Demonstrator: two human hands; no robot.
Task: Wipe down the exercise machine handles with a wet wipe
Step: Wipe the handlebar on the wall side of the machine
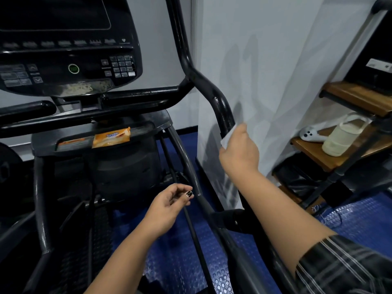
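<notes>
On the machine's black handle (pixel 220 107), the right hand (pixel 238 151) is curled around the bar, gripping a white wet wipe (pixel 228 137) against it, and an edge of the wipe shows past the fingers. Below and left of the handle, the left hand (pixel 167 205) hangs loosely curled, holding nothing. Farther left of the handle, the machine's tray (pixel 144 128) holds an orange wipe pack (pixel 112 137). Right of the handle, a wooden shelf (pixel 307 145) carries a pale jug (pixel 339 139) — contents unclear.
</notes>
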